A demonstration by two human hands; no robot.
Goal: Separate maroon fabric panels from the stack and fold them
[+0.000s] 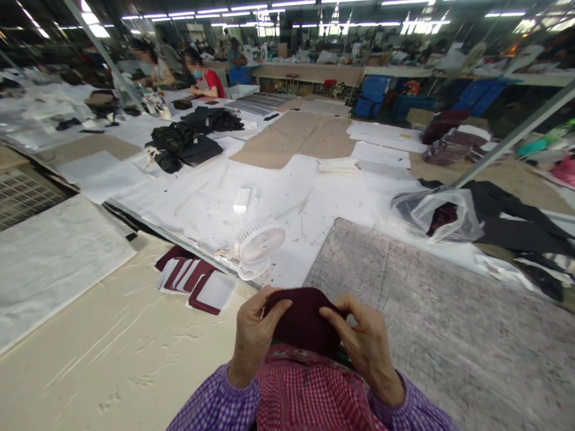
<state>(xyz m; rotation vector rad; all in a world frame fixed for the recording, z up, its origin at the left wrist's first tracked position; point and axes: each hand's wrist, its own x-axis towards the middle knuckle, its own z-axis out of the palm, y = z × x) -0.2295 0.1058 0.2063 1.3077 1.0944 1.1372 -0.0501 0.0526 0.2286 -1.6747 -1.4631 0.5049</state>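
A dark maroon fabric piece (308,320) is stretched between my two hands, just in front of my checked apron. My left hand (256,326) pinches its upper left edge between thumb and fingers. On the opposite edge, my right hand (363,335) grips the cloth the same way. To the left on the cream surface lies a fanned row of maroon and white cut pieces (197,278), apart from both hands. Beyond my hands stands a small white fan (259,242).
A grey speckled board (431,311) covers the right side. Dark folded fabric (188,140) sits farther back on the left. At right are a clear plastic bag (465,209), a metal pole (512,140) and stacked maroon pieces (456,143). A person in red (213,82) sits far off.
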